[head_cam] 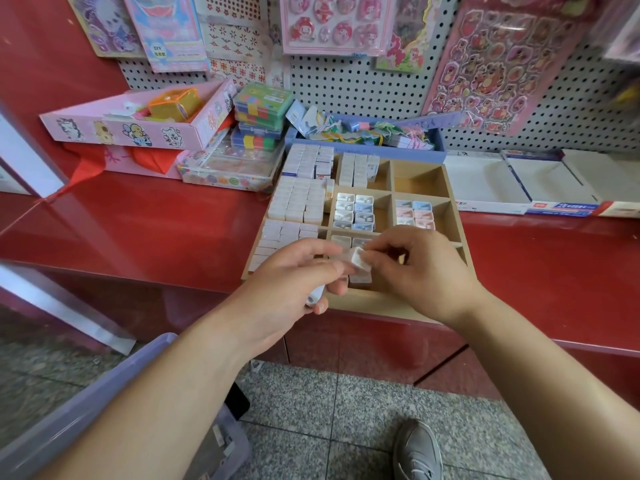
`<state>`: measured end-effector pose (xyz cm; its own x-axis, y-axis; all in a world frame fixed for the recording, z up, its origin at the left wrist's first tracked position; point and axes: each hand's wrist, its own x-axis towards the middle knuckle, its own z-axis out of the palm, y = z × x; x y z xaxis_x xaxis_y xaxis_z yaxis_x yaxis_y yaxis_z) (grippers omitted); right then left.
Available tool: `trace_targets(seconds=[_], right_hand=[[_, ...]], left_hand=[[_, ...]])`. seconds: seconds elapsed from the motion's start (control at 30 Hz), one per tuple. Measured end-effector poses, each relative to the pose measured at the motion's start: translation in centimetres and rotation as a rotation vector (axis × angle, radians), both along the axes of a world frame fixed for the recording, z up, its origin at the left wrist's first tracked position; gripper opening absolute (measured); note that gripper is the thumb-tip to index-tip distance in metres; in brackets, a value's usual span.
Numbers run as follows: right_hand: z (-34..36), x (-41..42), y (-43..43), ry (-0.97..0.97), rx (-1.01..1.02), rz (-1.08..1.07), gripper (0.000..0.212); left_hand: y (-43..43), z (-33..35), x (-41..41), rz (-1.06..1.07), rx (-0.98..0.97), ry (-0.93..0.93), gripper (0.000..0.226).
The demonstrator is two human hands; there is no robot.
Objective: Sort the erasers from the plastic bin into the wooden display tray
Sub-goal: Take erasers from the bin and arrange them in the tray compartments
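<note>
Head view: we are pinching a white eraser (360, 259) in our right hand (422, 275) over the near edge of the wooden display tray (363, 302), left hand (291, 271) gripping a white piece (316, 295), aiming to seat the eraser flat beside its row.

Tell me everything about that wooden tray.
The wooden tray is pale wood split into a grid of compartments, flat on the red counter. White erasers pack its left column; middle cells hold blue and pink ones; the far right cell is bare. The left hand and right hand hide its near end.
</note>
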<state>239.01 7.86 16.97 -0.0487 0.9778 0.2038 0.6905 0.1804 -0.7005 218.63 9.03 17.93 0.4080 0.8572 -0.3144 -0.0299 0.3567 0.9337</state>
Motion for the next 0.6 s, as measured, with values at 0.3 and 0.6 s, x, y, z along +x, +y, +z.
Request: trace_targets(seconds=[0.3, 0.6], right_hand=[[0.1, 0.1, 1.2, -0.398, -0.142, -0.033, 0.011], [0.2, -0.1, 1.0, -0.331, -0.087, -0.028, 0.018]], left_hand=[[0.4, 0.3, -1.3, -0.076, -0.001, -0.064, 0.030], [0.1, 0.4, -1.7, -0.170, 0.106, -0.077, 0.039]])
